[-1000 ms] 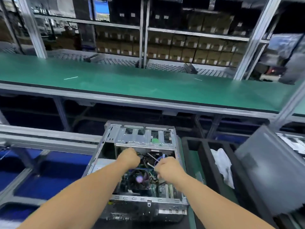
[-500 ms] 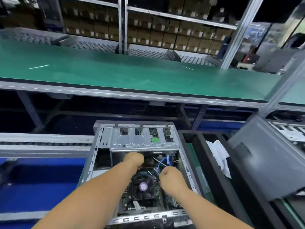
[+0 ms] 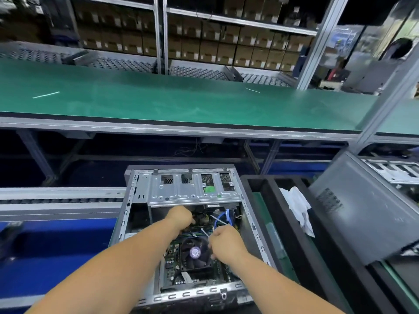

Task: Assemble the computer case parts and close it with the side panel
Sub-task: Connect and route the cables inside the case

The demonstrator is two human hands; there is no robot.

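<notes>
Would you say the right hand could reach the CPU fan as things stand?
Probably yes: the right hand is already inside the open computer case, just beside the CPU fan, with nothing covering the fan.

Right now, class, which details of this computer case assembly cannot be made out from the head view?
- Left hand: fingertips hidden behind its own knuckles, so what it touches is unclear.
- Right hand: whether it pinches the white cable tie is too blurred to tell.
- Side panel: its lower edge blurs out, its right side cut by the frame.
- Computer case: near end covered by both forearms.
</notes>
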